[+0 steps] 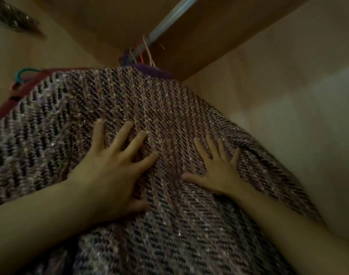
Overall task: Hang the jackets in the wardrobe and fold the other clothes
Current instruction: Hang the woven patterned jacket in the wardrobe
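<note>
Pressing flat against the pink, black and silvery woven tweed jacket (169, 120), both of your hands lie on its cloth with the fingers straight and spread, grasping nothing. Your left hand (112, 171) rests on the middle of the fabric, thumb pointing down toward you; your right hand (217, 171) lies just beside it, nearer the jacket's right edge, thumb stretched toward the left hand. The two hands do not touch.

The jacket hangs inside the light brown wooden wardrobe (249, 62), filling most of your view from the left edge to the wardrobe's right wall. Its top left edge sits on a red hanger (30, 84), which runs along the shoulder; a teal hook (24, 73) shows just above it, and whether that belongs to the same hanger you cannot tell.

Behind the jacket's top a purple garment (147, 69) peeks out. Above that, a grey metal rail (169, 18) crosses the wardrobe diagonally toward the upper right, carrying several thin pink and red hanger hooks (145, 50).
</note>
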`<state>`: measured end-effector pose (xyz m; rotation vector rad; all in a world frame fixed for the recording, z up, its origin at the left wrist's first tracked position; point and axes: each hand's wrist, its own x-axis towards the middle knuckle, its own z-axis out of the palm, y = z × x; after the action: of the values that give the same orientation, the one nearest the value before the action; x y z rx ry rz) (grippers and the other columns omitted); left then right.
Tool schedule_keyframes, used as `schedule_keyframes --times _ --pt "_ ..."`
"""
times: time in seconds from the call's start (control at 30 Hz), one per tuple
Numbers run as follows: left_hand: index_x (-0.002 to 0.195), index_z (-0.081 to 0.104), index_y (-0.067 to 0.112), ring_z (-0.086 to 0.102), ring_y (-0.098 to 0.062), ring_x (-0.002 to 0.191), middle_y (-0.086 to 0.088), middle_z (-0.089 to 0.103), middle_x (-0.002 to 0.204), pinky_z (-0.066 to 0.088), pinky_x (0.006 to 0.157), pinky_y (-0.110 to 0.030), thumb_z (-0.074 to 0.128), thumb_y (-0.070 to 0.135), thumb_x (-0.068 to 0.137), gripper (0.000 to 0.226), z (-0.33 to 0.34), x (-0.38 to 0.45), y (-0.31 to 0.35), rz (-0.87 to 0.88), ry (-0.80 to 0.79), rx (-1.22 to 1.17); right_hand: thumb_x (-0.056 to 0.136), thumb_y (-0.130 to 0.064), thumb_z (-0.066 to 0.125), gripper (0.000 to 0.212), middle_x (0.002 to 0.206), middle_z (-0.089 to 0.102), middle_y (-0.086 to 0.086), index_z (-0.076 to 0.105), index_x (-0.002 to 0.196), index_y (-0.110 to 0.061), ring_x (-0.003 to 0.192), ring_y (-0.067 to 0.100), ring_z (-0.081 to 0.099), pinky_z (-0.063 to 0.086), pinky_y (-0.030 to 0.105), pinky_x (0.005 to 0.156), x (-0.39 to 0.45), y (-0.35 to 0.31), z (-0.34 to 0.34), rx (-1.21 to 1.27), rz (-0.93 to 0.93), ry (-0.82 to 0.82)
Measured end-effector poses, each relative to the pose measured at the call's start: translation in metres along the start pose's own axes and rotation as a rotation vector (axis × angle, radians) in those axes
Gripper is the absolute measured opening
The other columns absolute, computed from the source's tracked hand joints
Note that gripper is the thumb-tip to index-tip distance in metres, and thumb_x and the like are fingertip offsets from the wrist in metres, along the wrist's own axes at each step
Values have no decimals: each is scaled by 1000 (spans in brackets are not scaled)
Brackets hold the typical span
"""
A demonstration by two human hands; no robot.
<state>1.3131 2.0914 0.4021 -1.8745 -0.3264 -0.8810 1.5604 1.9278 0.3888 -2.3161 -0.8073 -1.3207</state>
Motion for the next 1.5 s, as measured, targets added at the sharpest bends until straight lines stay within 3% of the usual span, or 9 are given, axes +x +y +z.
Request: schedule_keyframes --times 0.13,0.27,0.47,0.67,0.8,0.87,0.97,1.1,1.5 --pt "156 5 41 -8 -45 149 -15 0 165 0 107 -78 17 97 70 103 28 -2 -15 36 52 -6 62 -102 22 114 157 -36 -6 -31 145 -44 144 28 -35 -13 70 110 -1 6 28 3 -45 27" --pt "150 -23 39 -27 -44 145 -13 -24 162 -6 105 -77 6 96 69 103 32 1 -12 18 35 51 60 -102 14 116 157 -37 -1 -31 146 -39 143 28 -36 -12 66 114 -9 8 34 -8 -41 -19" --pt "153 -14 32 -24 -45 146 -13 -21 162 -10 106 -76 -8 85 78 92 -10 -59 26 112 -169 -45 77 -92 14 95 157 -36 0 -30 146 -44 143 27 -36 -18 65 112 -85 13 33 -13 -115 -91" --pt "147 -29 38 -39 -51 135 -16 -40 153 -22 101 -74 21 91 75 102 -7 -112 50 219 -277 -70 78 -91 8 90 157 -36 1 -29 146 -45 142 30 -37 -20 67 109 -127 27 38 -162 -126 -141" --pt "143 49 36 19 -53 144 -22 29 157 9 108 -78 50 87 56 101 9 -116 29 323 -160 -241 73 -96 14 102 159 -32 4 -24 149 -41 144 31 -33 -18 66 112 -128 38 43 -213 -150 -133" --pt "138 57 27 27 -49 143 -19 38 154 13 110 -75 55 85 50 106 25 -116 23 328 -101 -206 72 -96 25 109 161 -28 5 -21 151 -38 146 31 -29 -15 64 113 -128 46 47 -236 -145 -148" --pt "147 43 34 15 -50 147 -20 26 159 8 110 -75 50 86 58 103 29 -113 25 318 -93 -193 70 -94 34 114 161 -27 7 -20 152 -36 147 31 -27 -12 63 115 -124 52 49 -255 -138 -174" --pt "149 -26 38 -42 -48 135 -15 -41 153 -20 104 -73 26 89 78 102 29 -113 35 241 -194 -73 75 -87 43 113 156 -37 6 -29 148 -37 142 29 -37 -20 57 114 -127 42 44 -230 -105 -221" --pt "156 -1 31 -20 -44 147 -12 -14 165 -14 110 -70 31 81 85 92 -27 -126 42 180 -217 -199 90 -71 41 90 158 -34 -3 -19 151 -42 145 22 -31 -14 54 118 -181 18 -51 -70 -159 -254"
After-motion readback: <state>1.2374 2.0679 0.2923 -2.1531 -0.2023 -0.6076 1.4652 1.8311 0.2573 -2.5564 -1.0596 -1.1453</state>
